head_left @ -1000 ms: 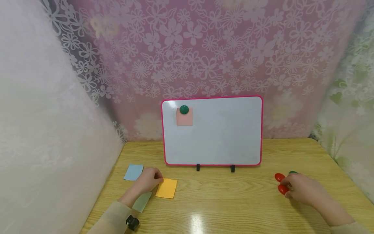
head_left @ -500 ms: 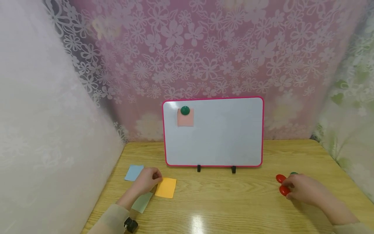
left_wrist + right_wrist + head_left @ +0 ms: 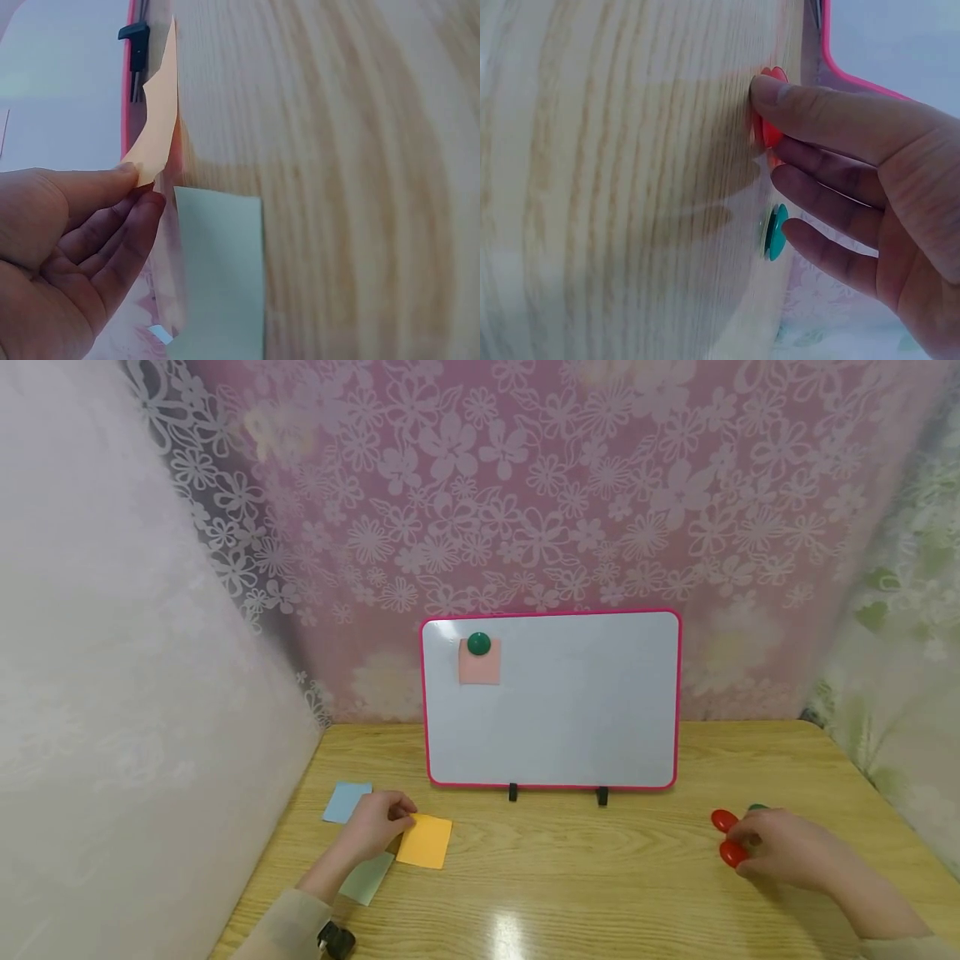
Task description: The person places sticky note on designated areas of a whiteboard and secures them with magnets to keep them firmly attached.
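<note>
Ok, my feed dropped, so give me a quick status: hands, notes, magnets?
Left hand pinches orange note by its edge. Right hand grips red magnet. Nothing between them and whiteboard.

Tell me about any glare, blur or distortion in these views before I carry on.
Head view: a bright glare patch on the table near the bottom edge, and the curtain edges bow from wide-angle distortion. Left wrist view: sharp on the orange note, the wood grain smeared. Right wrist view: the table's left side is washed out and blurred.
</note>
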The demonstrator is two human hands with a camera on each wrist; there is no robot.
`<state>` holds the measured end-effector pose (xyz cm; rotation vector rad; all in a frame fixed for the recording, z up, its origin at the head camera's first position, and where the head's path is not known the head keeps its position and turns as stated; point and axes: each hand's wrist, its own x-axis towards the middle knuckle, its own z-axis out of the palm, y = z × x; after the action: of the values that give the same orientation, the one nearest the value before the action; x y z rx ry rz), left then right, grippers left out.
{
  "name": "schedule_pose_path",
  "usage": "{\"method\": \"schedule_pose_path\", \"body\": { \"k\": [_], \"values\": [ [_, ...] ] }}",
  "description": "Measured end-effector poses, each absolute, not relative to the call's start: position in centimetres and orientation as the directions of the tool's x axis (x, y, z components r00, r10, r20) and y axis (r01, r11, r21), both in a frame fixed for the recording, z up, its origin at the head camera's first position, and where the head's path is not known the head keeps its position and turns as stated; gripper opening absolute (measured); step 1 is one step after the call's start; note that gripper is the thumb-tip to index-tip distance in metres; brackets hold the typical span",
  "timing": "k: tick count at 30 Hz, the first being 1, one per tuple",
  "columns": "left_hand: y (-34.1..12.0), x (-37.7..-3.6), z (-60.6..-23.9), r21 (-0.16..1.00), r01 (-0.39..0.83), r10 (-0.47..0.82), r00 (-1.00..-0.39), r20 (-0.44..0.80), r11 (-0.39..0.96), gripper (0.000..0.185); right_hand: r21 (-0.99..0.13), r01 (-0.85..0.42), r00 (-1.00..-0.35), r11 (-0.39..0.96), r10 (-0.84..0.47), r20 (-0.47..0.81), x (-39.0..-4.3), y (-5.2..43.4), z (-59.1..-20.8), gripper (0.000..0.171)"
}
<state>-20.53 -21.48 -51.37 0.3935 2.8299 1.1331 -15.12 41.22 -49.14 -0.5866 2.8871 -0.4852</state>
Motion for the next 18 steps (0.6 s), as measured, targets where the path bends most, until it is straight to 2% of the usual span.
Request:
{"method": "schedule_pose_path", "body": {
  "k": [8,18],
  "values": [
    [-21.79,-20.49,-51.87,0.728,0.132,0.168,-0.985,0.023,0.673,0.008,-0.357,-0.386,-0.900,0.850,-0.432,-0.056,-15.06,41.68,-49.50,0.029],
    [-22.02,-19.85,-51.68,0.777,0.100,0.152,-0.988,0.006,0.622,0.004,-0.344,-0.384,-0.902,0.857,-0.427,-0.057,-15.28,41.98,-49.87,0.032]
  ]
}}
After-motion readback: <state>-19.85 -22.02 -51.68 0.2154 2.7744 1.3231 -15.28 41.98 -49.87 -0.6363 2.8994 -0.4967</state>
